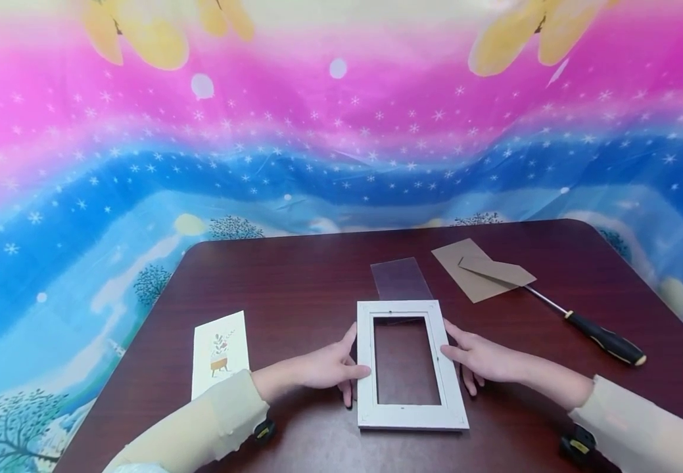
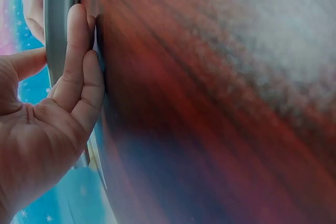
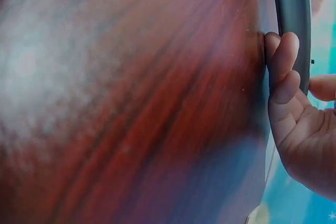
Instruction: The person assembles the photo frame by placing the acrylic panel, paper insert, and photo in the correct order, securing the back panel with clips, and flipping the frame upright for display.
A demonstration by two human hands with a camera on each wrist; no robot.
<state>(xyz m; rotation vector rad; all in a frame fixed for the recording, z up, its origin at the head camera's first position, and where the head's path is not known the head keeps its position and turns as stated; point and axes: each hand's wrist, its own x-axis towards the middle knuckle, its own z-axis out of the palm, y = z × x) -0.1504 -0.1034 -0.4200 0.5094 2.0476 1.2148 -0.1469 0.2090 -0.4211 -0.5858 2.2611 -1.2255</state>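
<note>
Both hands hold a white picture frame (image 1: 412, 418), its opening empty so that the dark tabletop shows through. The left hand (image 1: 330, 366) grips the left side, thumb on the upper face and fingers against the outer edge. On the opposite side the right hand (image 1: 489, 357) does the same. In the left wrist view, the frame's side (image 2: 56, 30) stands between thumb and fingers. The right wrist view shows the frame edge (image 3: 294, 14) pinched the same way. Small dark tabs sit along the inner edge of the opening.
A clear sheet (image 1: 401, 277) lies behind the frame, partly covered by it. Back right, a brown backing board (image 1: 465, 276) with a stand leg touches a screwdriver (image 1: 604, 336). A printed card (image 1: 219, 348) lies left, partly behind the left sleeve. A patterned cloth (image 1: 341, 144) hangs behind the table.
</note>
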